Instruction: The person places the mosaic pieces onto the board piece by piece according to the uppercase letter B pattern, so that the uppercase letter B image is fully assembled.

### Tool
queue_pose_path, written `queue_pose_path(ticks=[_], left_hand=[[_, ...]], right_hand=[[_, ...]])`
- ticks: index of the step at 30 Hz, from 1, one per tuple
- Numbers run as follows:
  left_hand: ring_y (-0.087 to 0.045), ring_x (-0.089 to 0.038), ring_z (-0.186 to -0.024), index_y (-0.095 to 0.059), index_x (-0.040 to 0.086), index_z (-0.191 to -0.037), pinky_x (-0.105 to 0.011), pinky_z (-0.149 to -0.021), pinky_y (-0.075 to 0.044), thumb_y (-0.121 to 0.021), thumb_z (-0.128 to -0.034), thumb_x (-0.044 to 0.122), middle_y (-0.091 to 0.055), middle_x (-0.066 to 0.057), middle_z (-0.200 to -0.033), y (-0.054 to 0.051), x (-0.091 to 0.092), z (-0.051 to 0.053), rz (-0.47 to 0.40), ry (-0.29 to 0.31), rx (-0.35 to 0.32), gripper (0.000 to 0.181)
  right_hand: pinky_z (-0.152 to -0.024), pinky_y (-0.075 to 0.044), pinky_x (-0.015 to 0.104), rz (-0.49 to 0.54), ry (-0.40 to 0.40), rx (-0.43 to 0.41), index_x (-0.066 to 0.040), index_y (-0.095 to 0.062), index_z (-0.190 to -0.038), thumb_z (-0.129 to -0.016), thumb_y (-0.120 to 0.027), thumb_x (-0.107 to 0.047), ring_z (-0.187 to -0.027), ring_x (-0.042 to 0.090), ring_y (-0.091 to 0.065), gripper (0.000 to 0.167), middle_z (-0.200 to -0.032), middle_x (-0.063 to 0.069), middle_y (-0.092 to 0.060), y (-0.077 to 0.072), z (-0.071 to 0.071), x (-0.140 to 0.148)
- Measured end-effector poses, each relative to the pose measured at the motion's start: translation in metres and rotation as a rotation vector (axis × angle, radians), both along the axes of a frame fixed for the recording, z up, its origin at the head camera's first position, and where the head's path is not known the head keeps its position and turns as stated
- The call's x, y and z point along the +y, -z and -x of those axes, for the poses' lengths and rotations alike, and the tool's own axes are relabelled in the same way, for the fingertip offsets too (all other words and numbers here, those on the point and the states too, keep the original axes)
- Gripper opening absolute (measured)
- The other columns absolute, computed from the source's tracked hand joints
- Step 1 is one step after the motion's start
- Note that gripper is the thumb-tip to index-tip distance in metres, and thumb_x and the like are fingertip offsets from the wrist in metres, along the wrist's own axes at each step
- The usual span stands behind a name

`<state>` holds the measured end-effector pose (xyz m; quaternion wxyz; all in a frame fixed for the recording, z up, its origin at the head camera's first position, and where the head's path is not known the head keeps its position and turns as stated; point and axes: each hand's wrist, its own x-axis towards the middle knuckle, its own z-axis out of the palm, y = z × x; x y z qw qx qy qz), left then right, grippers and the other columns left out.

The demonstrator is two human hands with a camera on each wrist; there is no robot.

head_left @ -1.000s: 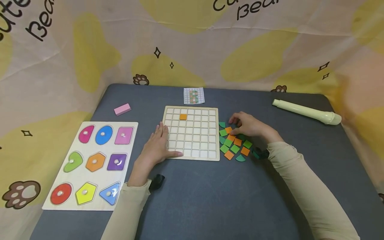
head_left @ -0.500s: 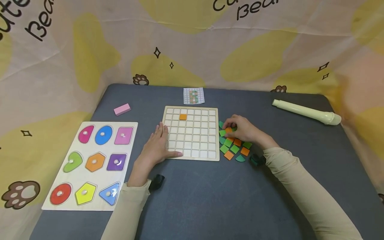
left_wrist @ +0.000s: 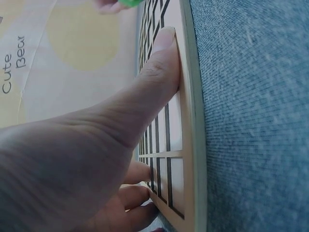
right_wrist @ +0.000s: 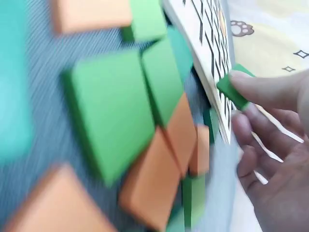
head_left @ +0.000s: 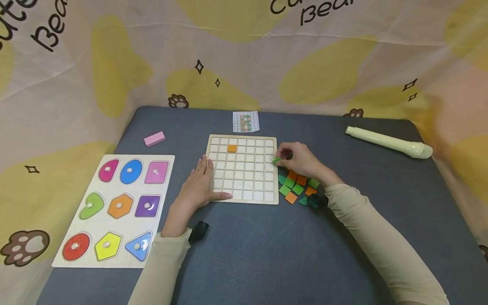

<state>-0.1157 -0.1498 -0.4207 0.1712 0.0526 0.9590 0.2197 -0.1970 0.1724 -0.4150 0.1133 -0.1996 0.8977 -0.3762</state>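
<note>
Pinching green tile [right_wrist: 231, 93]: right fingers [right_wrist: 265, 127]

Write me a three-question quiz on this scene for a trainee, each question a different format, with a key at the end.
1. Multiple choice: What does the right hand pinch?
A) the pink block
B) a green tile
C) the patterned card

2. True or false: The left hand touches the grid board.

3. Fill in the blank: The coloured piece seated in the grid board is ____.

Key: 1. B; 2. True, its thumb lies on the board's near edge; 3. orange.
</note>
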Motion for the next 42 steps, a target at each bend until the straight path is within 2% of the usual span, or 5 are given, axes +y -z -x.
queue_pose_path(ticks=[7,17,30,35,42], left_hand=[[-0.001,-0.039,-0.167,-0.009,-0.005,-0.168,-0.058,-0.134,-0.013,-0.089,-0.0816,0.055,0.006,-0.023,-0.178,0.002,0.0,0.001,0.011,-0.001,-0.003,0.132],[-0.001,-0.039,-0.167,-0.01,-0.006,-0.167,-0.058,-0.134,-0.012,-0.088,-0.0822,0.056,0.006,-0.023,-0.177,0.0,-0.001,0.002,0.02,0.003,-0.004,0.131],[-0.001,-0.039,-0.167,-0.01,-0.006,-0.167,-0.059,-0.134,-0.013,-0.088,-0.0818,0.057,0.005,-0.024,-0.177,0.001,0.0,0.003,0.018,0.012,0.008,0.132],[-0.001,-0.039,-0.167,-0.01,-0.006,-0.167,-0.058,-0.134,-0.014,-0.088,-0.0816,0.058,0.005,-0.024,-0.177,0.0,0.0,0.003,0.025,0.009,0.001,0.132],[-0.001,-0.039,-0.166,-0.01,-0.005,-0.167,-0.058,-0.134,-0.014,-0.088,-0.0814,0.058,0.005,-0.024,-0.177,0.001,-0.001,0.001,0.032,0.002,-0.002,0.132]], right_hand=[[-0.078,-0.054,0.031,0.146,0.105,0.026,-0.005,-0.074,-0.107,-0.096,-0.079,-0.006,-0.087,0.025,-0.067,0.012,-0.098,0.013,-0.073,0.009,0.007,-0.027],[-0.075,-0.066,0.03,0.306,0.18,-0.087,0.0,-0.074,-0.109,-0.099,-0.073,-0.004,-0.082,0.023,-0.078,0.011,-0.099,0.017,-0.075,0.017,0.017,-0.072],[-0.068,-0.055,0.023,0.277,0.193,-0.032,0.0,-0.075,-0.106,-0.099,-0.073,-0.004,-0.075,0.019,-0.068,0.009,-0.093,0.014,-0.074,0.019,0.028,-0.1],[-0.074,-0.052,0.03,0.195,0.219,0.017,-0.002,-0.08,-0.105,-0.099,-0.075,-0.008,-0.083,0.023,-0.067,0.01,-0.101,0.014,-0.075,0.018,0.03,-0.105],[-0.083,-0.06,0.04,0.145,0.208,0.006,-0.002,-0.083,-0.105,-0.099,-0.074,-0.006,-0.096,0.03,-0.073,0.012,-0.113,0.016,-0.079,0.016,0.03,-0.108]])
